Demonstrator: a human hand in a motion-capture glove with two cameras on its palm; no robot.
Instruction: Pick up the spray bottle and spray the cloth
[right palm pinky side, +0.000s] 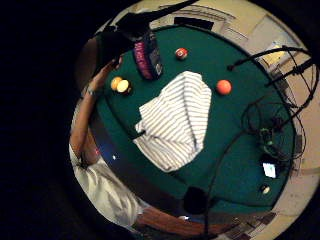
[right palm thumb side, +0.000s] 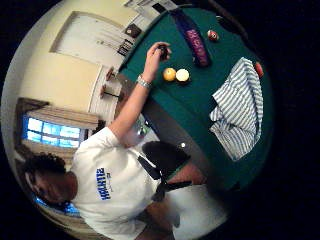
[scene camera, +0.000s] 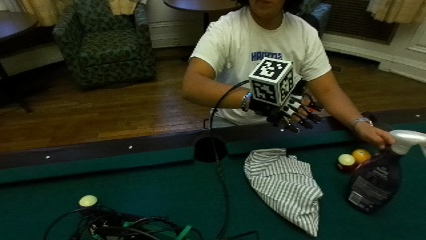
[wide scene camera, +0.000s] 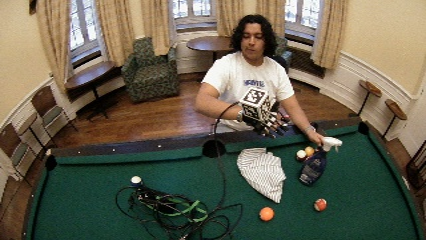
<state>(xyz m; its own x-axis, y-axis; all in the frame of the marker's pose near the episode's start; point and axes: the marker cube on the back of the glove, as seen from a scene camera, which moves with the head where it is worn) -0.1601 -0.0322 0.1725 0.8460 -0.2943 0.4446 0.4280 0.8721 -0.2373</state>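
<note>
The right hand (scene camera: 287, 111) hangs in the air at frame centre of the outside view, fingers spread and relaxed, holding nothing; it sits above the table rail, palm facing down toward the felt, apparently staged for a reach. Below it, at lower centre, the cloth (scene camera: 287, 186) lies crumpled on the table (scene camera: 146, 190), well placed to receive spray. The bottle (scene camera: 377, 178) stands upright at the right edge, near the cloth but apart from it, its white trigger head on top. The bare left hand (scene camera: 381, 137) rests just behind the trigger head; whether it touches the bottle cannot be confirmed. Two balls (scene camera: 354, 159) sit between cloth and bottle. The bottle is not yet picked up.
</note>
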